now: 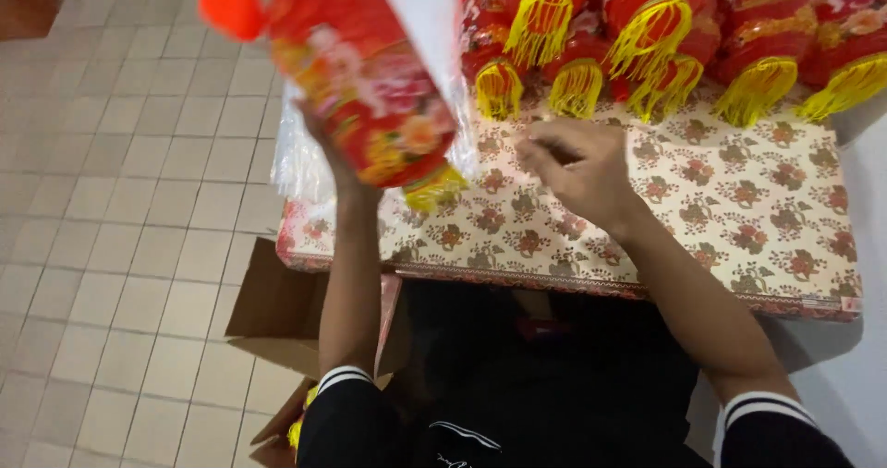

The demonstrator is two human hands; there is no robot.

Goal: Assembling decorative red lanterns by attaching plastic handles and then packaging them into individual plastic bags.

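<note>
A red paper lantern point(360, 80) is held up in the left hand point(323, 145), whose fingers are closed around its far side and are mostly hidden behind it; only the wrist and the edge of the palm are seen. The lantern is cylindrical and glossy, printed with pink and yellow flowers, tilted with its orange plastic cap point(231, 4) to the upper left and a short yellow fringe point(432, 189) at its lower end. It is raised above the left edge of the table, and a thin clear plastic sleeve point(430, 24) is draped along its right side. The right hand point(577, 165) is loosely curled just above the tablecloth point(758, 200), fingers bent inward with the tips near the thumb; whether something thin is pinched there cannot be told. The cloth is a smooth cream sheet patterned with reddish flower clusters and a red border. Along its far edge a row of similar red lanterns point(665, 24) with yellow tassels is laid. More crinkled clear plastic point(300, 158) is heaped at the table's left edge, and an open brown cardboard box point(277, 311) is stood on the pale tiled floor point(111, 200) below.
</note>
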